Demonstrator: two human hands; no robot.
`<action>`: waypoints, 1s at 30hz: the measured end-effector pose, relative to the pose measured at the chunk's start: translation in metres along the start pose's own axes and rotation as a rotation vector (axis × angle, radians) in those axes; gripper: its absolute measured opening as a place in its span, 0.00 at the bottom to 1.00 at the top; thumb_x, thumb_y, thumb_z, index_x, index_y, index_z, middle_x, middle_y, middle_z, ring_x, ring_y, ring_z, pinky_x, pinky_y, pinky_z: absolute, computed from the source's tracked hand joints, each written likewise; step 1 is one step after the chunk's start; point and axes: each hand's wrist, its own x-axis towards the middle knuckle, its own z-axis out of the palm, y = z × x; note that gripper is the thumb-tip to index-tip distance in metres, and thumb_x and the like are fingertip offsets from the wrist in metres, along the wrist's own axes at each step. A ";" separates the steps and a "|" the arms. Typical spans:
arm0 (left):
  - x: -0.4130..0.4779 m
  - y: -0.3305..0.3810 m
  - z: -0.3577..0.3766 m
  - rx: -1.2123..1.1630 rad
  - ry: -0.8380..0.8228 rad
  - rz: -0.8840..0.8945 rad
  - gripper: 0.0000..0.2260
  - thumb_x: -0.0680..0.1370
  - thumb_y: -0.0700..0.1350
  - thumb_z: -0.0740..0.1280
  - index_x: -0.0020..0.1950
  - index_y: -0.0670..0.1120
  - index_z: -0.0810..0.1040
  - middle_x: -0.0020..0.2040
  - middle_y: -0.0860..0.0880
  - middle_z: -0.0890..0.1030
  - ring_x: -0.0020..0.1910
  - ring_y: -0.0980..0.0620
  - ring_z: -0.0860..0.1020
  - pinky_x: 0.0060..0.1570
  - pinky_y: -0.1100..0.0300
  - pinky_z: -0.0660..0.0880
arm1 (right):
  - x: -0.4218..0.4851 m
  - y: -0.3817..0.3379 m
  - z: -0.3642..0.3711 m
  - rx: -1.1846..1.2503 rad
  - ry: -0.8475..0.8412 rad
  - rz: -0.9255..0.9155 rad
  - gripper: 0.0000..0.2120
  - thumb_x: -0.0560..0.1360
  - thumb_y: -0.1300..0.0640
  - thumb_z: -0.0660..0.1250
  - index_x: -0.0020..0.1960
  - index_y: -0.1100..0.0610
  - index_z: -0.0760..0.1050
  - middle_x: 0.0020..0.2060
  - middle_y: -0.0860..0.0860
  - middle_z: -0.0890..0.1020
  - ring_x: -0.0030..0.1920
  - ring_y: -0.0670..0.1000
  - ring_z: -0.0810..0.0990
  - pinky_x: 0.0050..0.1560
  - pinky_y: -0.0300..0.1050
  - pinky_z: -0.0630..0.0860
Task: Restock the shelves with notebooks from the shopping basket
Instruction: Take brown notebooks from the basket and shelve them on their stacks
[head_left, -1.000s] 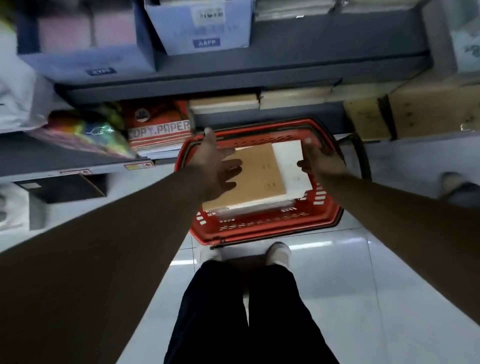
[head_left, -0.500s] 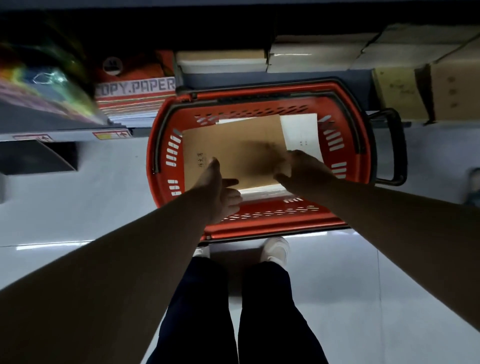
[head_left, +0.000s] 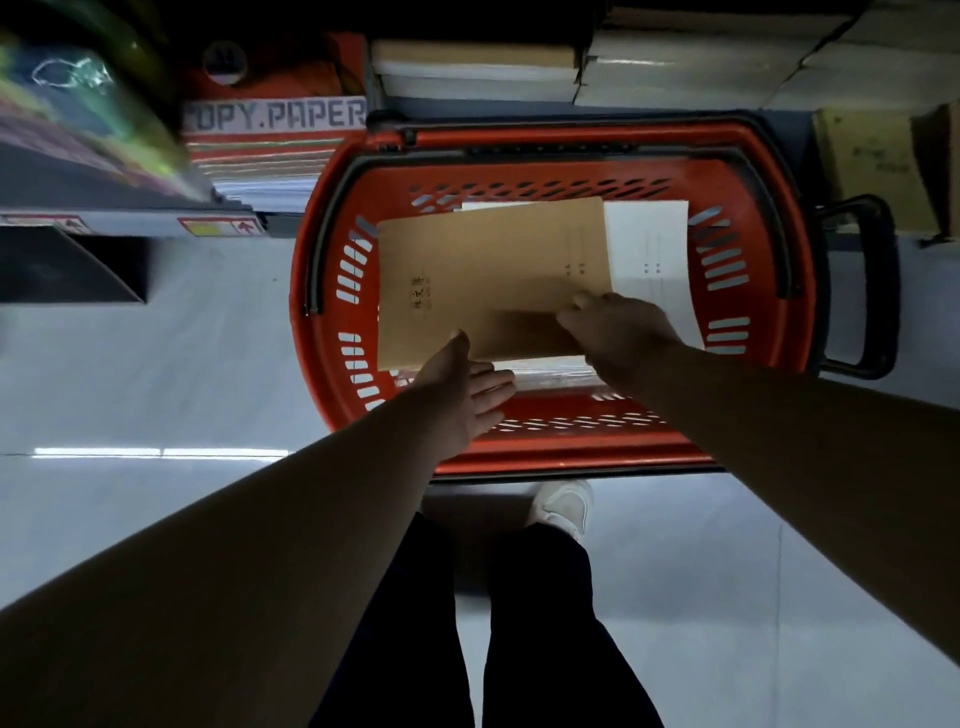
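Note:
A red shopping basket (head_left: 322, 249) stands on the floor in front of my feet. On top of the stack inside lies a brown notebook (head_left: 488, 275), with a white notebook (head_left: 649, 249) showing beside it on the right. My right hand (head_left: 618, 332) covers the brown notebook's near right corner, fingers curled onto it. At the stack's near edge my left hand (head_left: 457, 395) is open, palm turned to the right, holding nothing. Shiny wrapped paper shows under the brown notebook.
The bottom shelf behind the basket holds a red copy paper pack (head_left: 275, 114), notebook stacks (head_left: 478, 67) and cardboard boxes (head_left: 872, 166). Colourful wrapped goods (head_left: 78, 104) sit at the left. The basket's black handle (head_left: 867, 291) sticks out to the right. My shoe (head_left: 563, 506) touches the basket's front.
My view dropped towards the basket. Both hands came down from the far rim to the stack's near edge, and the right hand settled on the brown notebook's corner.

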 end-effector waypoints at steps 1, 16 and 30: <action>-0.001 -0.001 0.001 0.004 0.004 0.021 0.27 0.82 0.60 0.52 0.67 0.39 0.71 0.64 0.40 0.77 0.63 0.44 0.76 0.62 0.47 0.68 | 0.000 0.001 -0.004 -0.062 -0.033 -0.001 0.16 0.81 0.57 0.54 0.66 0.61 0.71 0.62 0.62 0.75 0.61 0.63 0.74 0.53 0.53 0.71; -0.021 0.013 0.006 -0.014 0.169 0.209 0.17 0.82 0.36 0.57 0.71 0.39 0.68 0.69 0.40 0.73 0.64 0.43 0.75 0.52 0.54 0.77 | -0.062 -0.027 -0.006 -0.127 0.195 -0.282 0.26 0.67 0.67 0.75 0.64 0.56 0.77 0.44 0.55 0.84 0.38 0.54 0.84 0.30 0.45 0.79; -0.114 0.029 0.009 0.122 0.236 0.345 0.05 0.81 0.41 0.61 0.45 0.47 0.73 0.44 0.47 0.78 0.43 0.50 0.78 0.29 0.61 0.75 | -0.065 0.022 -0.059 0.841 -0.001 0.308 0.30 0.78 0.39 0.59 0.71 0.58 0.64 0.64 0.58 0.75 0.57 0.54 0.74 0.48 0.45 0.68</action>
